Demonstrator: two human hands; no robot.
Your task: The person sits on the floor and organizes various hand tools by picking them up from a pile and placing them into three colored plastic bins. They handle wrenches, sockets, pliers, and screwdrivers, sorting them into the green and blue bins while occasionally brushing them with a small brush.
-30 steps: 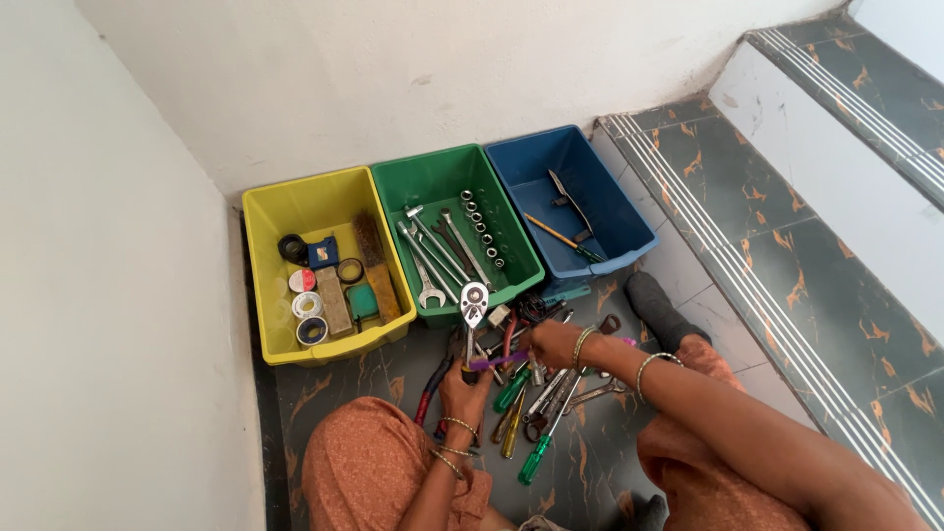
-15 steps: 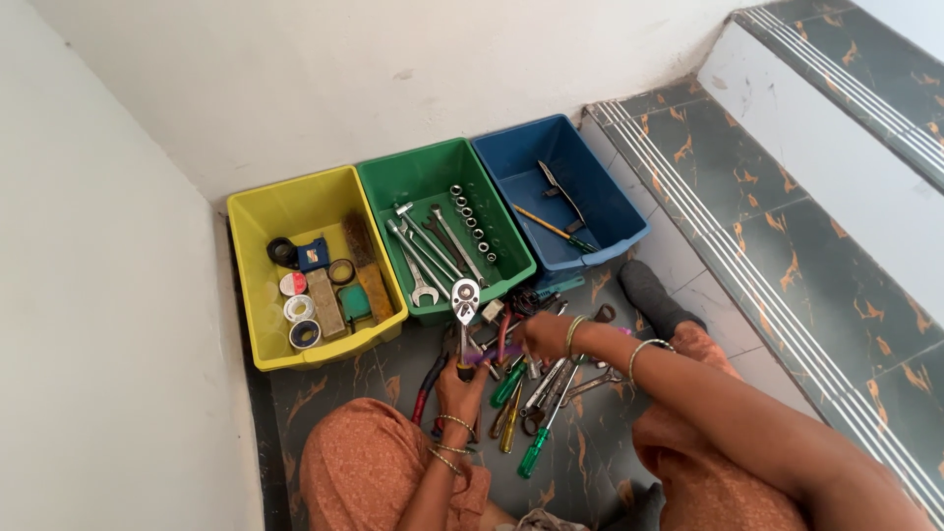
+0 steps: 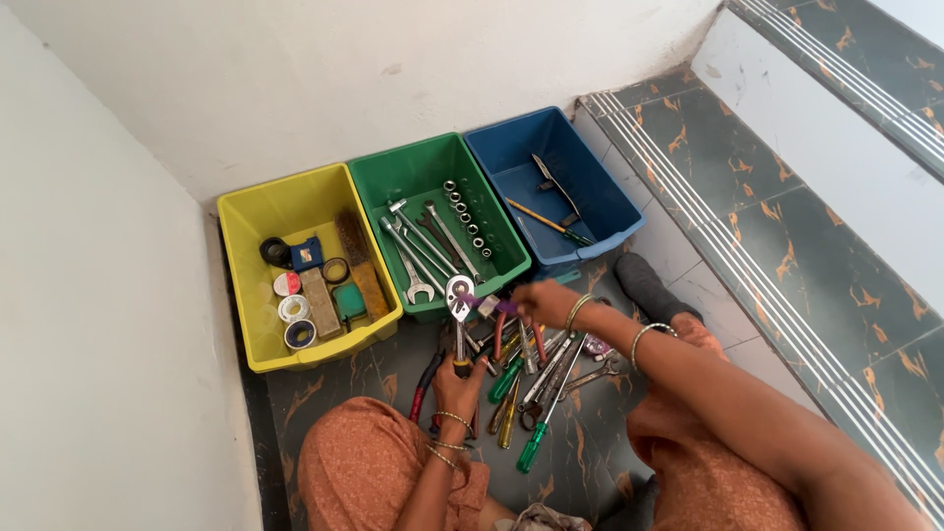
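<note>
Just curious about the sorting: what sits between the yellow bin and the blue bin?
In the head view, the green bin of spanners and sockets sits between the yellow bin and blue bin.

We see 3 plastic bins, yellow (image 3: 246, 285), green (image 3: 393, 177) and blue (image 3: 511, 147), walling off the far side. A heap of loose hand tools (image 3: 531, 379) crowds the dark marbled floor (image 3: 344, 379) between our knees; bare floor lies left of it.

yellow bin (image 3: 258, 339); green bin (image 3: 393, 177); blue bin (image 3: 600, 192); dark orange-veined floor (image 3: 747, 206); orange patterned clothing (image 3: 359, 472)
</note>
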